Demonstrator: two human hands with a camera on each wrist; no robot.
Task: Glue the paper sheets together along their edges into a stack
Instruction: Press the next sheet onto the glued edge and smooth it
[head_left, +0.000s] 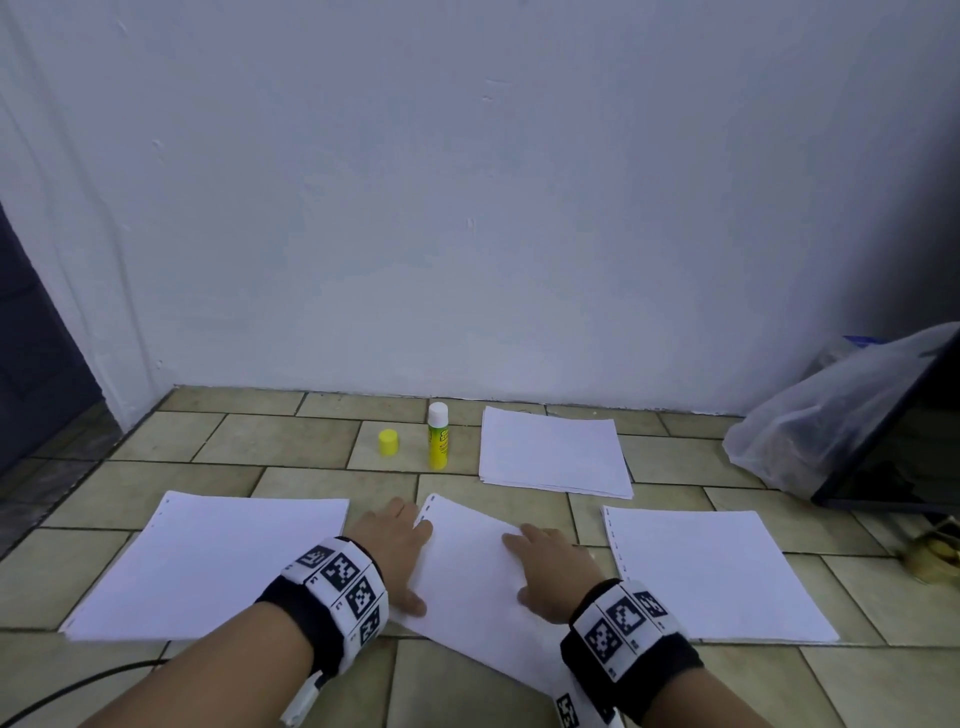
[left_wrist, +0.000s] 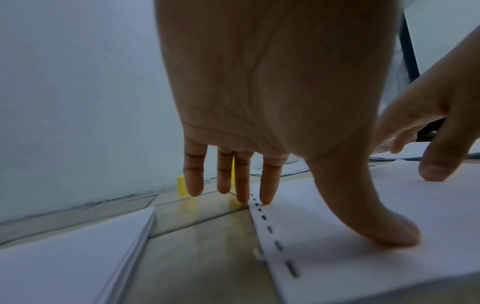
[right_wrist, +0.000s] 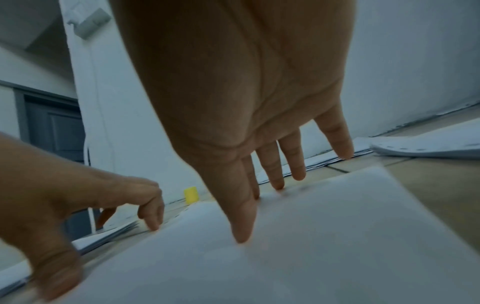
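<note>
A tilted white sheet (head_left: 467, 571) with punched holes along its left edge lies on the tiled floor in front of me. My left hand (head_left: 410, 558) rests at that punched edge (left_wrist: 270, 228), with its index fingertip and thumb (left_wrist: 389, 234) on the paper. My right hand (head_left: 535, 569) presses flat on the sheet (right_wrist: 311, 246) with straight fingers (right_wrist: 278, 183). Neither hand holds anything. A yellow glue stick (head_left: 438, 436) stands upright near the wall with its yellow cap (head_left: 388, 443) beside it. Paper stacks lie to the left (head_left: 208, 566), the right (head_left: 711, 571) and the far side (head_left: 553, 452).
A clear plastic bag (head_left: 810, 415) and a dark leaning panel (head_left: 909, 441) fill the right corner. A small yellowish object (head_left: 930, 553) sits at the right edge. A black cable (head_left: 78, 680) crosses the floor at the bottom left. A white wall (head_left: 467, 208) stands close behind.
</note>
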